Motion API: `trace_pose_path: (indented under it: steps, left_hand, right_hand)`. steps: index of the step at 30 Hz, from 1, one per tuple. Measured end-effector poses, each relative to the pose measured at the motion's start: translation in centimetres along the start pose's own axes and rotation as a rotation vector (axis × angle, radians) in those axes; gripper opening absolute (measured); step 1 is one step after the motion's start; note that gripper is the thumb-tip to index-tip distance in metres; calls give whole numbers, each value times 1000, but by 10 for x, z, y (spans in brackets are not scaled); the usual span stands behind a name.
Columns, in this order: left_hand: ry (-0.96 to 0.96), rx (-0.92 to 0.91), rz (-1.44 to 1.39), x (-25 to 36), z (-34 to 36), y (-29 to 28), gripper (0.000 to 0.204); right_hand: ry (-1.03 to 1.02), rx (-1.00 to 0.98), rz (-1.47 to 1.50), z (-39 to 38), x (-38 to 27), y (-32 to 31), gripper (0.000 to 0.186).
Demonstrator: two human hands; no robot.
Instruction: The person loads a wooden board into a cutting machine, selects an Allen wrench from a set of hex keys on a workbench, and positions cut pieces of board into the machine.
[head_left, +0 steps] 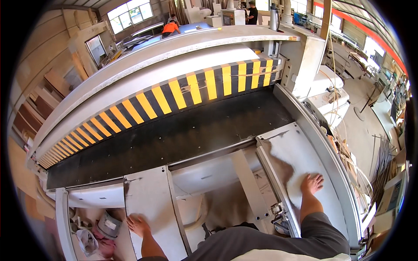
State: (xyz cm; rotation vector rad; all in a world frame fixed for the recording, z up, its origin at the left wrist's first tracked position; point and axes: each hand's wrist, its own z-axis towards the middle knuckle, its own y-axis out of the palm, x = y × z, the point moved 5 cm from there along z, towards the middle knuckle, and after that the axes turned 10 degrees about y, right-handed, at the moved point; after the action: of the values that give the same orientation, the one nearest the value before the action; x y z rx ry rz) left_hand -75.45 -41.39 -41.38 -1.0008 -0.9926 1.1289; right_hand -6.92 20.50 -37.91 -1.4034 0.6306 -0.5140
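Observation:
My left hand (137,225) rests with fingers apart at the left edge of a narrow pale metal panel (150,187) in the lower middle. My right hand (311,182) lies with spread fingers on a wider, dust-smudged pale panel (283,143) at the right, beside a metal rail (278,182). Ahead of both hands runs a dark machine bed (191,126) below a long beam with yellow-and-black stripes (196,89). Between the panels is an opening with a flat metal strip (246,182) across it.
A bucket (109,225) and bags (87,241) lie below at left. Hanging hoses (337,104) and thin rods (379,169) are at right, beside the floor (359,126). Behind the machine are a person in orange (170,28) and one in dark clothes (252,14).

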Motion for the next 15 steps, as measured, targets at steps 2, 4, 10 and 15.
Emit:
trace_pose_path:
  steps: [2, 4, 10, 15]
  left_hand:
    - [-8, 4, -11, 1, -2, -2, 57]
    - [-12, 6, -19, 0, -3, -5, 56]
    - [5, 12, -29, 1, -4, -7, 55]
    - [3, 1, -18, 3, -3, -8, 56]
  right_hand:
    - [-5, 4, -8, -1, -1, -2, 75]
    - [-7, 6, -19, -1, -1, -1, 75]
    - [-5, 6, -51, 4, 0, 4, 74]
    - [-7, 7, -39, 5, 0, 6, 74]
